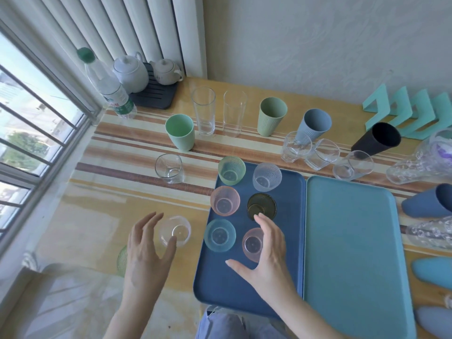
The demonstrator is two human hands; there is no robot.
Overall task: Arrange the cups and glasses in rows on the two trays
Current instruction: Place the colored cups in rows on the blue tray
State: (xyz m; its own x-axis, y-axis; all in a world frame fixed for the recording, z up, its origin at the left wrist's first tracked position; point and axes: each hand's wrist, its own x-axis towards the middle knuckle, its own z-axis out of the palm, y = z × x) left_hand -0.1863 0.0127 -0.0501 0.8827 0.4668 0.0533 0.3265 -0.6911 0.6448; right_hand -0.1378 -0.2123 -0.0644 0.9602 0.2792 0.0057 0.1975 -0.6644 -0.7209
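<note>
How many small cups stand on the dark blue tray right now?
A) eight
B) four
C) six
C: the dark blue tray holds six small cups in three rows of two; the near-right pale pink textured cup sits inside the right hand.

Lighting — bright daylight is entering through the window [29,123] at left, washing out the worktop [80,231] beside it. Shadows are falling soft and faint. Distortion — wide-angle bending is curving the blinds [117,28] and frame edges. Focus — the hands and lower-left corner are blurring slightly.
</note>
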